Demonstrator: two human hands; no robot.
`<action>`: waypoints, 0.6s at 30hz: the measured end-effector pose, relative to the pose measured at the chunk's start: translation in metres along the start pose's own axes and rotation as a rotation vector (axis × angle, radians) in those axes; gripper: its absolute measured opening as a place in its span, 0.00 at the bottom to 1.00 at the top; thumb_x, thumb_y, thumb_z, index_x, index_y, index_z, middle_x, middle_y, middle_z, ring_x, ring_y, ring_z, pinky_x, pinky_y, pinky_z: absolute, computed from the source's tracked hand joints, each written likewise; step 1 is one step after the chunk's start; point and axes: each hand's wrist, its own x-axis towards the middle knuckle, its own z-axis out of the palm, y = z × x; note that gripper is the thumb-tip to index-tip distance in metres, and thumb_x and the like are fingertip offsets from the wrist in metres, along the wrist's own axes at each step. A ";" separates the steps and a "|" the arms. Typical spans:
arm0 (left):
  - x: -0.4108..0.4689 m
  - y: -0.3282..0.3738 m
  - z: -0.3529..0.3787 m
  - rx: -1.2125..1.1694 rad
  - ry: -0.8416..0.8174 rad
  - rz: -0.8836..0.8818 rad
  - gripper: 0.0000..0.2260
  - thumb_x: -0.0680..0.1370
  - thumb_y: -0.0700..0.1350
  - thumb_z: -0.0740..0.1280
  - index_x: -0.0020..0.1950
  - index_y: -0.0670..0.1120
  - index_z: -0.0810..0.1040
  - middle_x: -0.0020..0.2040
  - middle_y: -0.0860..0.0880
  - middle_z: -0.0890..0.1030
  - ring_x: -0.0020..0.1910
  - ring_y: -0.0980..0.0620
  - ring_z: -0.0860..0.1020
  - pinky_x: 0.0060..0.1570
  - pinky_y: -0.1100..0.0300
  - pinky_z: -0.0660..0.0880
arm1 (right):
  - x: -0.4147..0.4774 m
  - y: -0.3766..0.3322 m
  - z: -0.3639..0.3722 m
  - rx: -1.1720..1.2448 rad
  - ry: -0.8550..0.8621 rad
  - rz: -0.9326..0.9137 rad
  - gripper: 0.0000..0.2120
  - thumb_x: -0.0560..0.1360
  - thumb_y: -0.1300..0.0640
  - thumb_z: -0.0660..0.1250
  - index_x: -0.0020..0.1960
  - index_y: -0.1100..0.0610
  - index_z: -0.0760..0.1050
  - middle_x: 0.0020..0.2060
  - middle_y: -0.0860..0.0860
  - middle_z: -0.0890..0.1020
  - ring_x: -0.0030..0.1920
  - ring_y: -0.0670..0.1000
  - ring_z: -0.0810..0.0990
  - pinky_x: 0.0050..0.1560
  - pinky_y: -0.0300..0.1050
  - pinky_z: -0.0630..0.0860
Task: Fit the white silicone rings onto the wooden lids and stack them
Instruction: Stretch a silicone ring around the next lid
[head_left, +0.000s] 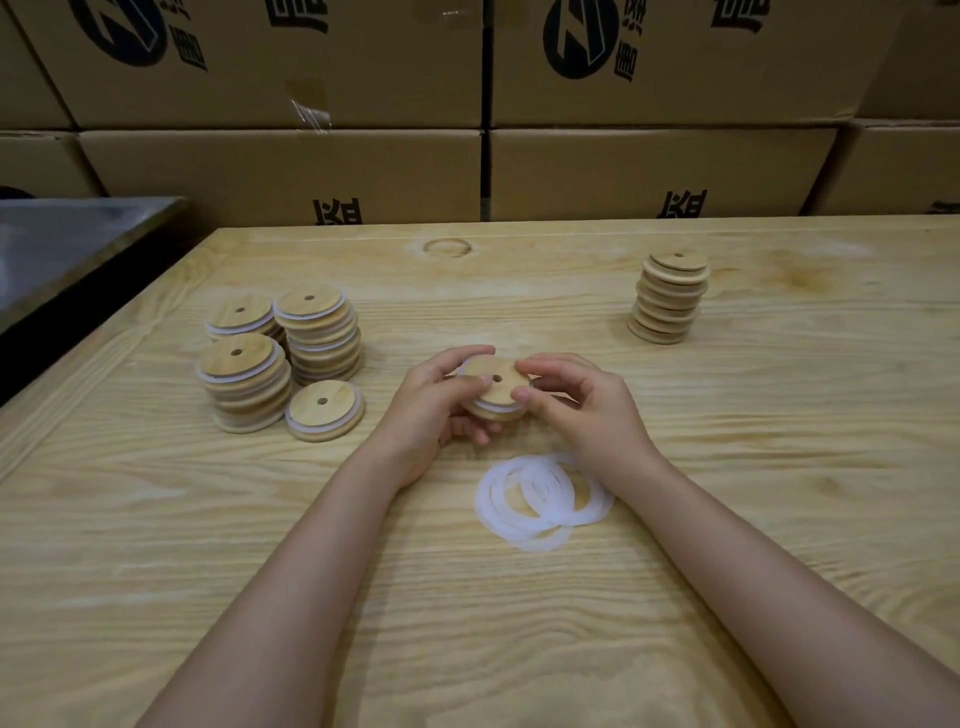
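One wooden lid (493, 387) sits between my hands above the middle of the worktop (727, 467). My left hand (436, 405) cups it from nine o'clock and my right hand (582, 410) pinches it from three o'clock. My fingers (467, 356) are curled round the rim on both sides, I judge so that I can seat the white ring (491, 406) showing under its edge evenly all round. The loose rings (543, 499) lie overlapping at about five o'clock of the lid, just beside my right wrist, where I can take one without reaching. The bare lids (669, 299) stand in one column well apart at two o'clock. The ringed stacks (280, 358) cluster at ten o'clock, with a single ringed lid (324, 410) at their near edge; I expect this one to go there, which keeps done and undone apart.
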 end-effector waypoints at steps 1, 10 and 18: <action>0.000 -0.001 0.000 0.018 0.029 0.010 0.15 0.78 0.35 0.61 0.64 0.41 0.73 0.40 0.41 0.79 0.28 0.49 0.77 0.23 0.62 0.72 | 0.001 0.000 -0.001 0.017 0.011 0.011 0.09 0.70 0.59 0.73 0.49 0.49 0.81 0.49 0.45 0.81 0.45 0.41 0.80 0.45 0.32 0.74; -0.010 0.002 -0.026 0.725 0.904 0.570 0.15 0.78 0.47 0.54 0.54 0.46 0.79 0.37 0.54 0.77 0.37 0.54 0.75 0.36 0.60 0.64 | 0.004 0.006 -0.006 0.046 0.104 0.063 0.07 0.77 0.57 0.65 0.43 0.53 0.81 0.39 0.46 0.83 0.42 0.43 0.81 0.41 0.33 0.76; -0.023 0.006 -0.047 1.020 1.110 0.369 0.09 0.78 0.46 0.59 0.55 0.43 0.72 0.39 0.36 0.79 0.39 0.35 0.77 0.37 0.52 0.64 | 0.004 0.005 -0.007 0.006 0.075 0.087 0.09 0.78 0.60 0.63 0.44 0.56 0.81 0.39 0.48 0.83 0.40 0.42 0.80 0.42 0.33 0.76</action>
